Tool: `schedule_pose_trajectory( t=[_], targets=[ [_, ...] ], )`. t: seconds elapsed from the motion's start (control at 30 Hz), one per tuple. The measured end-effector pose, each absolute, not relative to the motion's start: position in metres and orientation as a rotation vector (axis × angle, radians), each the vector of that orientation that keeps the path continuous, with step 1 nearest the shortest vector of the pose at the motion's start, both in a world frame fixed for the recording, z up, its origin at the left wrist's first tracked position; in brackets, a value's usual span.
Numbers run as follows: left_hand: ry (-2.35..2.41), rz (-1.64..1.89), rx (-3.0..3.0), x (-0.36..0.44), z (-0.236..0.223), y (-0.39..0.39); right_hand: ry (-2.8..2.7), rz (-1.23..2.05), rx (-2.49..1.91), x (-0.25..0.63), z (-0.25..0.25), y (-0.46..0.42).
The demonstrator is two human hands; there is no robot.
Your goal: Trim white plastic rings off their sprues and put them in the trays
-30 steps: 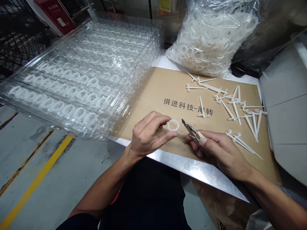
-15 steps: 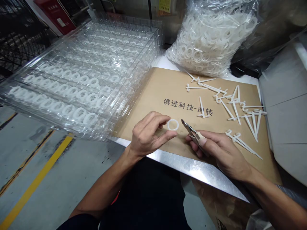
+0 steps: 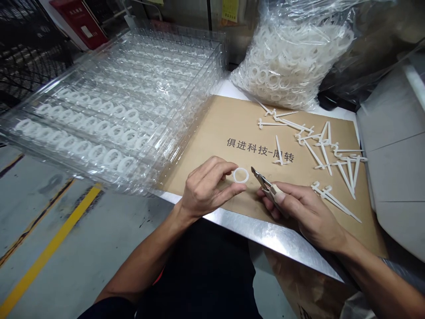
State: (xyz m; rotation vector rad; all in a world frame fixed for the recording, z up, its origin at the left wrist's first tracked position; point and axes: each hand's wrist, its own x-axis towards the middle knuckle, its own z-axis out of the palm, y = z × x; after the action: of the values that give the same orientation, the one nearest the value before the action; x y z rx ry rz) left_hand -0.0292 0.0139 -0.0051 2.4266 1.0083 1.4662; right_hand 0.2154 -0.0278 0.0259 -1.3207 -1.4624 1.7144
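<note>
Over the steel front edge of the surface (image 3: pixel 265 237), the person's two hands work close together. The left hand (image 3: pixel 207 188) has its fingertips (image 3: pixel 229 165) pinched on the left side of a white plastic ring (image 3: pixel 240 175), which has tipped a little more since a moment ago, its hole facing up and towards the person. Seen from here, it makes an oval with its long axis running left to right. The right hand (image 3: pixel 305 210) has its fingers closed around small snips (image 3: pixel 264 182), whose tip points up and left, just beside the ring. Beyond them lies a brown card sheet (image 3: pixel 206 146) with printed characters, and loose white plastic runners (image 3: pixel 327 153) are scattered towards its right edge. Further back are stacked clear trays (image 3: pixel 186 106) holding rows of rings and a bulging bag of rings (image 3: pixel 285 66).
</note>
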Motion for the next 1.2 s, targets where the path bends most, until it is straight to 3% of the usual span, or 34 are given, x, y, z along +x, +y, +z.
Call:
schedule_pose_trajectory(
  t=[0.4,0.63,0.77,0.97,1.07,1.2],
  targets=[
    [0.925,1.555,2.253,-0.025,-0.006,0.015,-1.33,1.753,-1.349,0.234,0.005,-0.027],
    [0.911,1.403,2.056,-0.065,0.057,-0.024,-1.356,1.74,-1.277,0.234,-0.006,-0.022],
    [1.112,1.315,2.077,-0.121,0.096,-0.008,-1.295,1.79,-1.276,0.227,0.001,-0.022],
    [1.65,0.708,2.593,-0.179,0.14,0.055,-1.292,1.758,-1.25,0.216,0.013,-0.022],
    [1.826,0.274,2.692,-0.185,0.141,0.079,-1.353,1.728,-1.231,0.214,0.016,-0.023],
    [1.788,0.006,2.734,-0.182,0.135,0.097,-1.387,1.718,-1.191,0.214,0.014,-0.025]
  ],
)
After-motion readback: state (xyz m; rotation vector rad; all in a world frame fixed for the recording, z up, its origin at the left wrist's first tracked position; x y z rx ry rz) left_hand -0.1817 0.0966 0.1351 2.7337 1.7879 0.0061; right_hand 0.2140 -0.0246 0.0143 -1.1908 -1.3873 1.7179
